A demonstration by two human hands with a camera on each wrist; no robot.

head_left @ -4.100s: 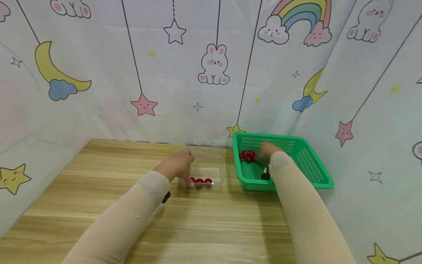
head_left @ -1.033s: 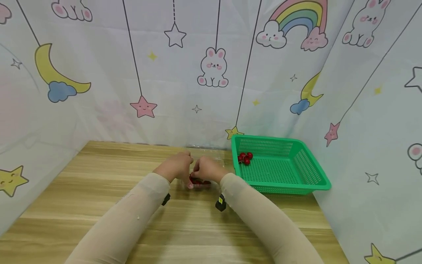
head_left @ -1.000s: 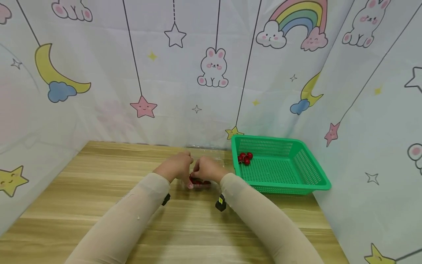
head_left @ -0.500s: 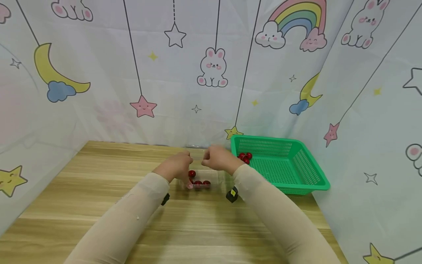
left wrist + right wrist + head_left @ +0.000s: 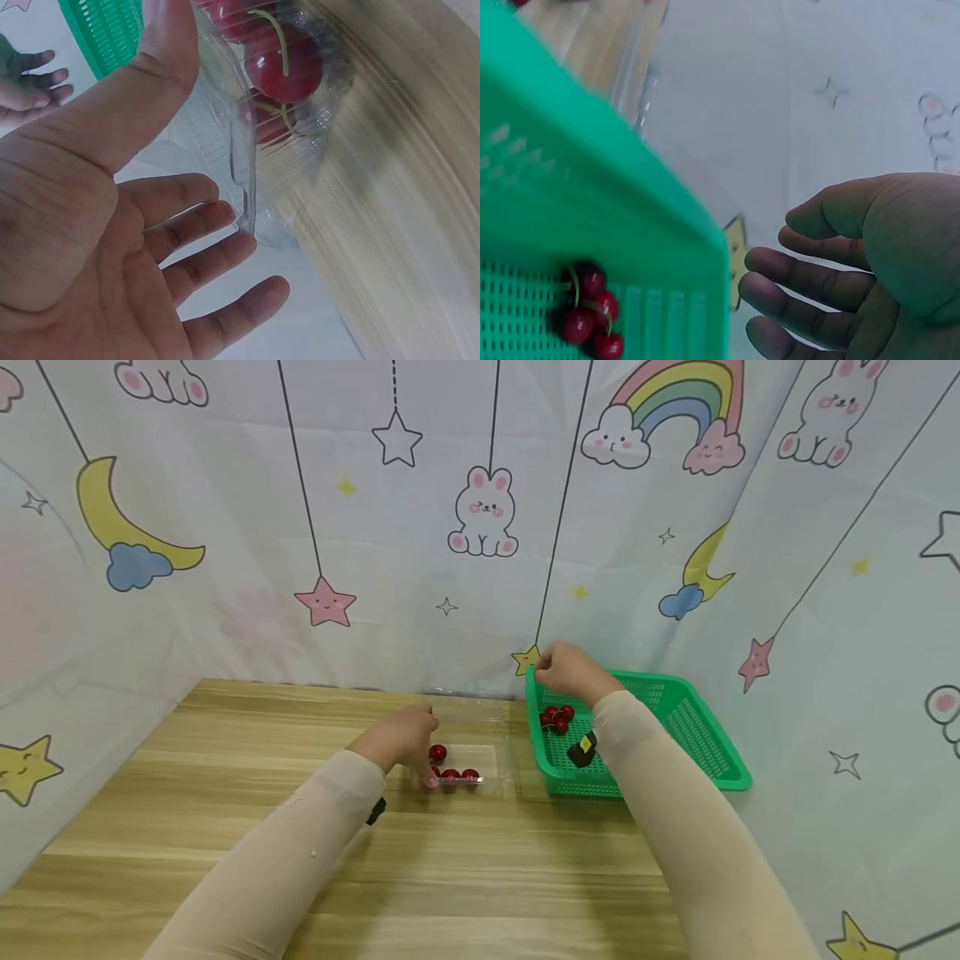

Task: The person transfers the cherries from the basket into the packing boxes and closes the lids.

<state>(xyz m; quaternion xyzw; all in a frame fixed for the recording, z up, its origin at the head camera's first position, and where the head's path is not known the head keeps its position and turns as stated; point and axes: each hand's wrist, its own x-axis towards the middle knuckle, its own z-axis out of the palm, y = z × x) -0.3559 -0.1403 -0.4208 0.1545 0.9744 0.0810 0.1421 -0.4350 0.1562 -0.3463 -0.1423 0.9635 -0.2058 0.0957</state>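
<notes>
My left hand point(image 5: 401, 739) rests at the left side of a clear plastic box point(image 5: 487, 764), its thumb by the front corner. In the left wrist view the fingers are loosely extended, fingertips right at the box's rim. Red cherries point(image 5: 450, 777) with green stems lie inside the box, partly hidden by the hand. Above the back left corner of a green basket point(image 5: 720, 768) is my right hand point(image 5: 570, 670), holding nothing, fingers relaxed and apart in the right wrist view. A small bunch of cherries point(image 5: 592, 315) lies in the basket's left end.
The box's clear lid point(image 5: 468, 703) stands folded back behind it. Both containers sit side by side on a wood-grain table point(image 5: 420, 877). A patterned white curtain point(image 5: 405, 535) rises at the table's back and sides.
My right hand has moved from inside the box back over to the basket. One more cherry lies in the box, and fewer are in the basket. The left hand has stayed in place.
</notes>
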